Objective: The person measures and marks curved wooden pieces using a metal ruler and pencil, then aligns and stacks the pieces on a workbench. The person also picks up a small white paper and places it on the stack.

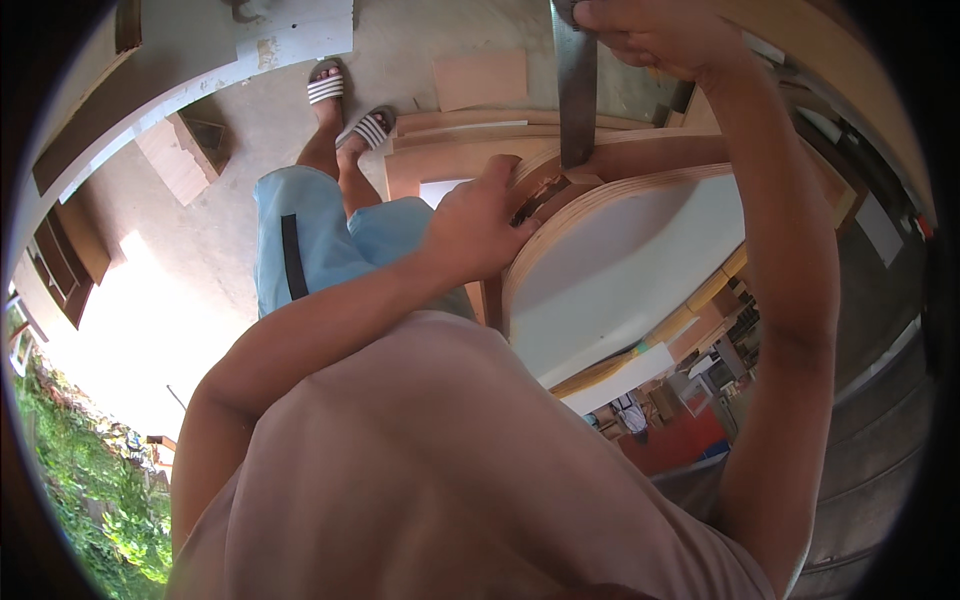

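**Inspector:** Report the position of the hands.

**Assistant:** The left hand [478,225] is pressed against the curved plywood panel [610,250], fingers bent over its layered edge, thumb raised. It grips the rim rather than lying flat. The right hand [645,35] is at the top of the view, fingers closed round the upper end of a flat steel blade [575,90].

**Inspector:** And the blade itself?

**Assistant:** It hangs nearly upright from the right hand. Its lower end meets the panel's edge just beside the left fingertips. Whether it is a saw or a rule, I cannot tell.

**Inspector:** Where does the panel sit?

**Assistant:** In front of the person's chest, between the two arms, on edge, with its pale inner face turned towards the camera. The rim shows several bonded layers bent in an arc. What carries it from below is hidden by the shoulder.

**Inspector:** Surroundings?

**Assistant:** More flat wooden boards [480,80] lie stacked on the concrete floor [240,130] beyond the panel. The person's legs show in light blue shorts [310,240], feet in striped sandals [350,105]. A white-painted beam [190,85] crosses the upper left. Greenery [60,450] is visible at the lower left rim, in bright daylight.
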{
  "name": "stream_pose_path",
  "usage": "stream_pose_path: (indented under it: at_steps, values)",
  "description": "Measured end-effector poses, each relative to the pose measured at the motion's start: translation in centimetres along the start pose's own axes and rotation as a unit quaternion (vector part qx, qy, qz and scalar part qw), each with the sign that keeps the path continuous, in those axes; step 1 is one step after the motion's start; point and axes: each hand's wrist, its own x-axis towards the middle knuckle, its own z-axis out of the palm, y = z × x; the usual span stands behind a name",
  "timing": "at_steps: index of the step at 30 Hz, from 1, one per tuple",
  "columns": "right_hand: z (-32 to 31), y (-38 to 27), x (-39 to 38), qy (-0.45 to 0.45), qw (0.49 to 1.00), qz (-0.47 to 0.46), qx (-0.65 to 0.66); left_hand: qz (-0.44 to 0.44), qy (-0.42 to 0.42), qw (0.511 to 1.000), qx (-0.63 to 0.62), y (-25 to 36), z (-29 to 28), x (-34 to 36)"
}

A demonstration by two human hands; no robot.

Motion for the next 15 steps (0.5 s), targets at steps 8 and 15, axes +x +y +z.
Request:
stream_pose_path:
  at_steps: [8,15]
  values:
    - [1.8,-0.5,2.1,-0.021,0.989,-0.047,-0.135,-0.004,0.001,1.000,-0.022,0.1,0.1,0.0]
    - [1.2,-0.1,3.9,-0.032,0.989,-0.060,-0.128,0.015,0.054,0.998,-0.024,0.0,0.6,0.3]
